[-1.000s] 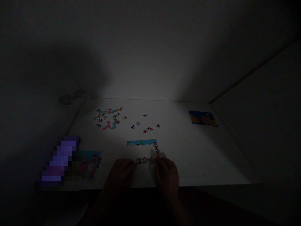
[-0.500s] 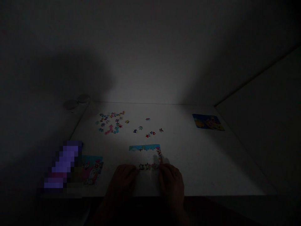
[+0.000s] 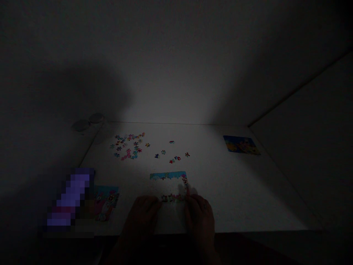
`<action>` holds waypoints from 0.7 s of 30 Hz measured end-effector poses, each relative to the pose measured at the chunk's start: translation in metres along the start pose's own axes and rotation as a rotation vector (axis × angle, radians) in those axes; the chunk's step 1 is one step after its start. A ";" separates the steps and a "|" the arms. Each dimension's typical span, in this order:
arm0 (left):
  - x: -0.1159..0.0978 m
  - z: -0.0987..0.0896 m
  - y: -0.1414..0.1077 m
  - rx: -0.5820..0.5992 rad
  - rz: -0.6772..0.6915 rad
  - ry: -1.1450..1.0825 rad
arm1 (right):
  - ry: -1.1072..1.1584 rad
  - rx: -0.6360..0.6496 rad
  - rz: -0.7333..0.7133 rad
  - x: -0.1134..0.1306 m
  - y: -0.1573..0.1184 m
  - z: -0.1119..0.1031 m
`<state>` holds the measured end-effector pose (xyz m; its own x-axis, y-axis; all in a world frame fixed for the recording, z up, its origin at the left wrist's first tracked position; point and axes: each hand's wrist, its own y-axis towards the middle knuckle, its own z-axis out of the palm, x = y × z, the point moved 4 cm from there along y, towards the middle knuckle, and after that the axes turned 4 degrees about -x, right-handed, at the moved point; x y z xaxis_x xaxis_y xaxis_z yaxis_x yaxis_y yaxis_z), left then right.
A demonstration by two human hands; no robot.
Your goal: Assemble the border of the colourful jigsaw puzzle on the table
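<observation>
In dim light, a partly joined puzzle border lies on the white table (image 3: pixel 242 191). Its blue top strip (image 3: pixel 168 175) meets a right edge strip (image 3: pixel 185 180), and a separate lower row of pieces (image 3: pixel 171 198) runs between my hands. My left hand (image 3: pixel 145 213) rests at the row's left end, fingers curled together; what they hold, if anything, is too dark to tell. At the right end of the row, my right hand (image 3: pixel 200 213) has its fingers pressed together on or near the pieces where the row nears the right strip; its grip is hidden.
Many loose pieces (image 3: pixel 128 154) lie at the back left, with several more (image 3: pixel 177 158) behind the border. A picture card (image 3: pixel 106 203) is at the left beside a pixelated purple object (image 3: pixel 73 195). Another card (image 3: pixel 241 145) lies at the back right.
The view has shifted slightly, so the table items appear a little lower and further left. Both hands stay at the ends of the lower row, with almost no movement.
</observation>
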<state>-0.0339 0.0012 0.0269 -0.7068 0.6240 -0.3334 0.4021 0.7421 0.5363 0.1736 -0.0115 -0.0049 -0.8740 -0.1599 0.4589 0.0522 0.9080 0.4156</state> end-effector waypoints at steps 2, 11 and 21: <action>0.001 0.001 -0.002 0.016 -0.012 -0.001 | -0.002 -0.001 0.005 0.000 0.000 0.000; 0.003 0.006 -0.006 0.086 -0.050 -0.001 | -0.016 0.013 0.002 0.000 0.001 -0.002; 0.003 0.004 -0.005 0.060 -0.043 -0.026 | -0.018 0.015 -0.008 0.000 0.001 0.000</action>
<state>-0.0353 0.0001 0.0199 -0.7091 0.5969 -0.3755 0.4068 0.7812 0.4736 0.1740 -0.0106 -0.0042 -0.8830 -0.1600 0.4412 0.0383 0.9124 0.4076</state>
